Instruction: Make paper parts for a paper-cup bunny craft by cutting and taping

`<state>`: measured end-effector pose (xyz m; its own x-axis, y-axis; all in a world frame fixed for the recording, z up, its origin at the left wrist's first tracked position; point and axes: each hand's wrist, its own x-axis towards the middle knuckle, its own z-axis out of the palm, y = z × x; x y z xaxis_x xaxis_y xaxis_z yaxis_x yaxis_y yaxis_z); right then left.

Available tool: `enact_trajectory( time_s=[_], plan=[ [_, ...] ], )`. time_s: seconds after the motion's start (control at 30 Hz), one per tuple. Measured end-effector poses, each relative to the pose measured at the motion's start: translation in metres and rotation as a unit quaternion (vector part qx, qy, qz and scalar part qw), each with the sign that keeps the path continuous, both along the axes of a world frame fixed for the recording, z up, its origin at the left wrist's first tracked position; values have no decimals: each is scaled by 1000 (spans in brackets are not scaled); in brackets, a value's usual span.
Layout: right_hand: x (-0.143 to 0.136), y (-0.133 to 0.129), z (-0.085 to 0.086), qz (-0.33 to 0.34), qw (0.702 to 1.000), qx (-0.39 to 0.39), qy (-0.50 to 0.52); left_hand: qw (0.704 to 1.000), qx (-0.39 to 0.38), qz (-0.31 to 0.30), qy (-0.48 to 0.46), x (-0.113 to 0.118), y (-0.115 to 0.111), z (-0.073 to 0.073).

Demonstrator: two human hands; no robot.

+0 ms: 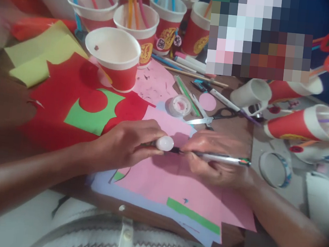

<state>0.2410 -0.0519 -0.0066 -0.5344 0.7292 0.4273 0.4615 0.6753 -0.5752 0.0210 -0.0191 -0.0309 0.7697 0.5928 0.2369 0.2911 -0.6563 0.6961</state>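
My left hand [130, 139] is closed in a pinch around a small object with a rounded, translucent white end [165, 143]; the rest of it is hidden by my fingers. My right hand [218, 157] grips a pen [222, 158] with a silver-white barrel and a coloured end. Its dark front part points left and meets or nearly meets the object in my left hand; I cannot tell whether they touch. Both hands are over pink paper [159, 177], which lies on pale blue paper [103, 185]. A green strip [193, 215] lies on the pink sheet's near edge.
Scissors [199, 121] and a small round tub [180, 105] are just beyond my hands. Red paper [60, 86] and a cut green piece [95, 118] lie left. A red-and-white paper cup [119, 74] stands behind. Right are a white mug [250, 93] and a tape roll [275, 170].
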Motion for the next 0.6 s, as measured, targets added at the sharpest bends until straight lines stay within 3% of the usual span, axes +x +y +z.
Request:
enact_trajectory(
  time_s=[0.17, 0.4, 0.6],
  plan=[
    [1, -11, -7, 21, 1000, 5, -11, 1000, 18, 2, 4, 0, 0, -2],
    [-10, -23, -2, 77, 976, 143, -142, 1000, -11, 2, 7, 0, -1, 0],
    [-27, -25, 0, 76, 965, 198, -157, 999, -24, 21, 15, 1, -1, 4]
  ],
)
